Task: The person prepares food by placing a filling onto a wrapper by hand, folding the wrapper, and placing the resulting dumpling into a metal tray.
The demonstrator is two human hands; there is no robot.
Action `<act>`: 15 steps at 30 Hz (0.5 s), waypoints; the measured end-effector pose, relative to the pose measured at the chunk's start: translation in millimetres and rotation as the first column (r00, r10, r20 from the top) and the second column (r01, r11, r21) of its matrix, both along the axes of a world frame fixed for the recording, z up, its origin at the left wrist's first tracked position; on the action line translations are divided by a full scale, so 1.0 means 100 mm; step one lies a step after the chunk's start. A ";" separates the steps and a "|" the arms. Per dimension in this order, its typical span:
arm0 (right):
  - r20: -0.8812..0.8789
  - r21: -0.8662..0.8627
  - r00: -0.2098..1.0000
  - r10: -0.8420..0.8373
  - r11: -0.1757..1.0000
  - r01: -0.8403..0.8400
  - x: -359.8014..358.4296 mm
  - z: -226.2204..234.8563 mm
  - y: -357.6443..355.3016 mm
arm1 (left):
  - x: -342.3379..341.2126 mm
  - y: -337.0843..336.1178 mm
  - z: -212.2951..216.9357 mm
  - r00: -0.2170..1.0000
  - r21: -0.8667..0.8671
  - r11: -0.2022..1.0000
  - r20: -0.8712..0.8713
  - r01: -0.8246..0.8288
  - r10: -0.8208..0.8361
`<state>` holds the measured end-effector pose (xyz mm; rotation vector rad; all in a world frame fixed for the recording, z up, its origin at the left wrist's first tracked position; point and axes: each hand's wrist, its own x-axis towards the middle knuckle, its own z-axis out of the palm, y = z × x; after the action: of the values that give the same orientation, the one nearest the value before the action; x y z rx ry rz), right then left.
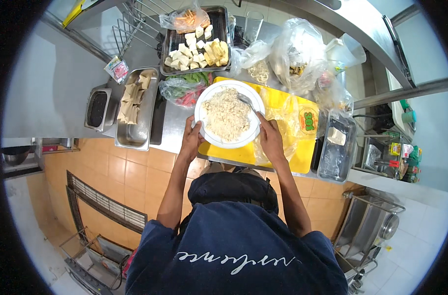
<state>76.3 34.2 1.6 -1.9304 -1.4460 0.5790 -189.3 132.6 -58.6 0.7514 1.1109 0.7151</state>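
Note:
A white plate [200, 105] heaped with a pale, crumbly mixture [226, 117] is over the left part of a yellow cutting board [302, 152]. My left hand [190, 135] grips the plate's left rim, the thumb near the edge and fingers beneath. On the plate's right side, my right hand [270, 133] is closed around the handle of a metal spoon [246, 100]. The spoon's bowl rests in the upper right of the mixture. A clear plastic bag [285, 115] lies on the board beside my right hand.
Behind the board stands a dark tray [170, 70] of pale cubes and yellow pieces. A steel pan [128, 133] with folded brown pieces and a small steel container [97, 110] sit left. Bulky plastic bags [297, 54] and a grey tray [336, 160] occupy the right.

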 end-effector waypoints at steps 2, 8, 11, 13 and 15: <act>-0.040 0.053 0.997 0.063 0.997 -0.061 0.06 0.07 -0.03 | 0.06 -0.04 0.22 0.999 -0.008 0.999 0.037 -0.032 0.033; -0.460 0.087 0.888 0.019 0.996 0.024 0.17 0.30 0.00 | 0.05 -0.14 0.64 0.989 0.021 0.996 0.118 -0.089 0.086; -0.661 -0.019 0.749 -0.038 0.999 0.034 0.31 0.43 0.06 | 0.03 -0.18 0.84 0.986 0.057 0.995 0.148 -0.087 0.078; -0.765 -0.079 0.644 -0.025 0.995 -0.055 0.35 0.60 0.13 | -0.01 -0.20 0.98 0.989 0.064 0.994 0.127 -0.083 0.075; -0.773 -0.109 0.634 -0.035 0.991 -0.077 0.36 0.76 0.16 | -0.03 -0.23 1.13 0.989 0.077 0.992 0.123 -0.097 0.087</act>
<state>112.7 50.1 77.2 -1.4265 -0.8605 1.3528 -191.9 109.5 54.9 0.7210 1.0164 0.8774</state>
